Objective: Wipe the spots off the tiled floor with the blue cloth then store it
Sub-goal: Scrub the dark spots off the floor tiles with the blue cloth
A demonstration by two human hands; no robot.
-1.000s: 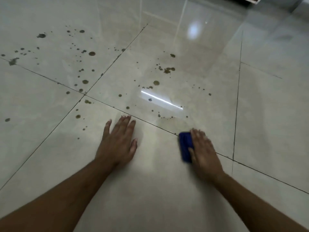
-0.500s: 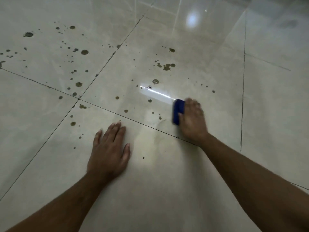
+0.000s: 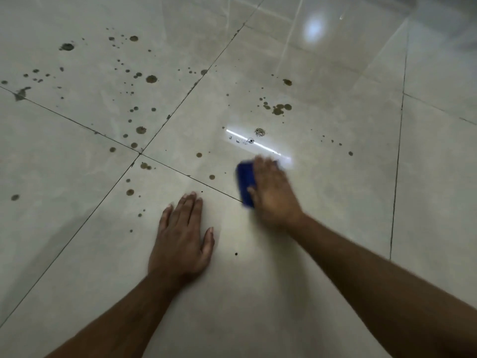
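Down on the glossy, pale beige tiled floor (image 3: 322, 254), the right hand (image 3: 273, 192) lies palm-down on a folded, deep blue cloth (image 3: 245, 183), fingers straight and close together, pressing it flat; the hand is blurred, so the fingertips cannot be made out finely. Most of the cloth is hidden beneath the palm, and only its strip on the thumb side shows, lying across a dark grout line (image 3: 180, 173). Just beyond those fingertips a bright streak of reflected light (image 3: 254, 144) crosses the tile, with brown dried spots (image 3: 280, 109) scattered farther out and to the thumb side. Beside it, the left hand (image 3: 180, 239) rests flat on the floor, fingers extended and together, thumb held slightly apart, holding nothing, with a few small spots near its little-finger side
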